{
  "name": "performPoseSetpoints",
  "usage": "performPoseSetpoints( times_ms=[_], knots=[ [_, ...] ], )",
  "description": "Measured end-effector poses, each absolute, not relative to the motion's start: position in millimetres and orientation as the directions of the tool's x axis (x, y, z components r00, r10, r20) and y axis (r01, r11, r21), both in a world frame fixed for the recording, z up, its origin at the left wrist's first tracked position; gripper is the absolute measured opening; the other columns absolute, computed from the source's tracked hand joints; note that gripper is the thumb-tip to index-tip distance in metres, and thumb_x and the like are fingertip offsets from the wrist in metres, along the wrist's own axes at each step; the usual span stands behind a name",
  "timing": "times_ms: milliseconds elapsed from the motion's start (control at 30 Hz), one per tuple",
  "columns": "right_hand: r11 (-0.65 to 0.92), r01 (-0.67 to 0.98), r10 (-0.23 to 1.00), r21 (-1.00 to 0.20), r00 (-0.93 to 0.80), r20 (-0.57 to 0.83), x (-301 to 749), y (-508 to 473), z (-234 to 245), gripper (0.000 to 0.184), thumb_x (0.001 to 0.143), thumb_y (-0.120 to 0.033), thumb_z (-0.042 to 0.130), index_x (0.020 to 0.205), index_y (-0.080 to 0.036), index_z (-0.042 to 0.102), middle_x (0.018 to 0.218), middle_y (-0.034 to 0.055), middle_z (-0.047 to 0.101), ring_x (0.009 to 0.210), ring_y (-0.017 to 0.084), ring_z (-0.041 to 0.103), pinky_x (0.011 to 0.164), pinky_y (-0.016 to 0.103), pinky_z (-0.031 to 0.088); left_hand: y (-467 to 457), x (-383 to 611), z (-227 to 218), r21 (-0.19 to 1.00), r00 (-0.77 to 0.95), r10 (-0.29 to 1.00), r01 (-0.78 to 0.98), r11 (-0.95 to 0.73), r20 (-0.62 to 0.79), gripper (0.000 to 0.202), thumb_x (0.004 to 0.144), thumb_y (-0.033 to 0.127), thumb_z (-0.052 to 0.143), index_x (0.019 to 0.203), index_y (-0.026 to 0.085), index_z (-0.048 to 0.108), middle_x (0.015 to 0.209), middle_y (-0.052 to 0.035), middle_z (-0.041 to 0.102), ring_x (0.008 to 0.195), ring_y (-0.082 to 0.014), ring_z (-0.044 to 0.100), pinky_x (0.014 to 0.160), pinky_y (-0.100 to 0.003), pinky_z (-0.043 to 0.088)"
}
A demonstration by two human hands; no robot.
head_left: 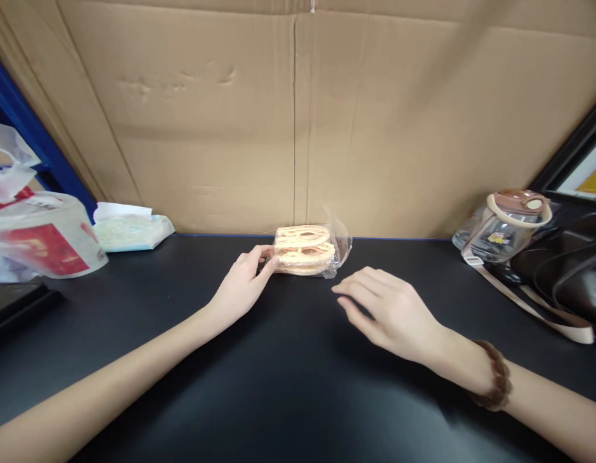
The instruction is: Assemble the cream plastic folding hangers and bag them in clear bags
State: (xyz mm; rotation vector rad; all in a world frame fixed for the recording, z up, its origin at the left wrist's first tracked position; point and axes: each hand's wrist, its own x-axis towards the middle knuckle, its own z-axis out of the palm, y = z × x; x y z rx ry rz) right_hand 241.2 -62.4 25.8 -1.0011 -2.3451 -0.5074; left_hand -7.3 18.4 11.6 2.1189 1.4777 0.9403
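Observation:
A clear plastic packet [305, 251] of stacked cream-coloured pieces with rounded openings lies at the back of the black table, close to the cardboard. What kind of pieces they are I cannot tell. My left hand [247, 276] grips the packet's left end between thumb and fingers. My right hand [387, 308] hovers to the right and nearer to me, apart from the packet. Its fingers are loosely bent, the thumb stands away from them, and nothing is in it. A brown fuzzy band [495, 376] circles my right wrist.
A cardboard wall [206, 128] rises behind the black table [259, 392]. At left are a tissue pack [134, 231], a translucent tub in a plastic bag [51, 238] and a dark flat object [18, 305]. A strapped bottle [505, 228] and a black bag [568, 263] stand at right.

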Motion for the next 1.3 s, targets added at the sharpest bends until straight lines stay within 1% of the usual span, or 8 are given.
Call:
performPoseSetpoints(
  times_ms=[67, 133, 300, 433, 667, 867, 1033, 1300],
  knots=[
    [0.729, 0.656, 0.479, 0.196, -0.694, 0.538, 230.5, -57.0, 33.7, 0.024, 0.094, -0.017, 0.042, 0.102, -0.012, 0.064, 0.098, 0.0109, 0.068, 0.09, 0.022, 0.061, 0.08, 0.035, 0.048, 30.8, -3.1, 17.4, 0.692, 0.14, 0.952, 0.659, -0.294, 0.271, 0.039, 0.091, 0.045, 0.041, 0.117, 0.019, 0.055, 0.116, -0.007, 0.064, 0.109, -0.0266, 0.055, 0.096, -0.039, 0.04],
    [0.723, 0.675, 0.564, 0.145, -0.699, 0.44, 222.0, -44.4, 42.8, 0.026, 0.092, -0.015, 0.039, 0.099, -0.013, 0.064, 0.101, 0.0133, 0.066, 0.096, 0.025, 0.059, 0.087, 0.038, 0.046, 46.0, 1.1, 24.8, 0.749, 0.075, 0.978, 0.632, -0.197, 0.194, 0.037, 0.092, 0.044, 0.041, 0.111, 0.017, 0.057, 0.108, -0.0081, 0.066, 0.103, -0.0259, 0.058, 0.091, -0.038, 0.043],
    [0.39, 0.891, 0.891, -0.234, -0.301, 0.339, 222.3, 11.4, 61.7, 0.019, 0.09, -0.022, 0.044, 0.093, -0.012, 0.06, 0.093, 0.0199, 0.065, 0.095, 0.034, 0.061, 0.082, 0.047, 0.046, 80.5, 8.9, 45.9, 0.845, 0.027, 0.995, 0.531, 0.066, -0.095, 0.033, 0.093, 0.043, 0.051, 0.103, 0.013, 0.061, 0.101, -0.0074, 0.065, 0.091, -0.0194, 0.063, 0.083, -0.04, 0.05],
    [0.248, 0.833, 0.966, -0.494, -0.176, 0.188, 233.8, 49.4, 62.2, 0.019, 0.083, -0.034, 0.059, 0.084, -0.015, 0.06, 0.07, 0.0091, 0.065, 0.071, 0.025, 0.065, 0.067, 0.037, 0.051, 96.2, 13.4, 55.2, 0.873, 0.021, 0.968, 0.436, 0.218, -0.252, 0.031, 0.092, 0.038, 0.055, 0.112, 0.014, 0.059, 0.11, -0.0082, 0.062, 0.093, -0.0196, 0.062, 0.081, -0.04, 0.053],
    [0.147, 0.463, 0.988, -0.874, -0.103, 0.112, 231.7, 37.1, 57.1, 0.052, 0.09, -0.041, 0.048, 0.131, -0.01, 0.044, 0.114, 0.016, 0.066, 0.086, 0.02, 0.067, 0.068, 0.03, 0.058, 76.4, 35.3, 62.2, 0.978, 0.138, 0.975, 0.143, 0.155, -0.175, 0.027, 0.092, 0.033, 0.056, 0.108, 0.012, 0.06, 0.104, -0.0082, 0.066, 0.085, -0.0174, 0.065, 0.074, -0.034, 0.056],
    [0.146, 0.226, 0.989, -0.963, -0.019, 0.145, 232.7, -5.0, 56.8, 0.05, 0.092, -0.032, 0.041, 0.139, -0.015, 0.033, 0.116, 0.0127, 0.064, 0.099, 0.02, 0.065, 0.079, 0.032, 0.056, 24.2, 40.9, 63.5, 0.99, 0.241, 0.963, -0.041, 0.136, -0.122, 0.018, 0.089, 0.018, 0.053, 0.102, 0.011, 0.064, 0.093, -0.0123, 0.073, 0.073, -0.0184, 0.071, 0.063, -0.024, 0.056],
    [0.21, -0.096, 0.977, -0.973, -0.006, 0.211, 241.7, -53.8, 44.2, 0.009, 0.082, -0.02, 0.051, 0.09, -0.021, 0.048, 0.077, 0.001, 0.064, 0.076, 0.015, 0.065, 0.062, 0.026, 0.056, -37.7, 28.7, 58.9, 0.983, 0.228, 0.962, -0.073, 0.167, -0.147, 0.037, 0.084, 0.029, 0.065, 0.119, 0.018, 0.056, 0.106, -0.0108, 0.072, 0.081, -0.0204, 0.072, 0.066, -0.026, 0.059],
    [0.098, -0.082, 0.989, -0.992, -0.102, 0.107, 243.9, -110.0, 41.5, 0.023, 0.078, -0.037, 0.068, 0.088, -0.021, 0.055, 0.089, 0.0, 0.059, 0.078, 0.013, 0.057, 0.065, 0.025, 0.053, -107.9, 22.9, 60.2, 0.984, 0.312, 0.949, -0.156, 0.088, -0.036, 0.051, 0.088, 0.034, 0.058, 0.136, 0.034, 0.039, 0.135, -0.0067, 0.058, 0.097, -0.0255, 0.07, 0.069, -0.029, 0.06]
  ],
)
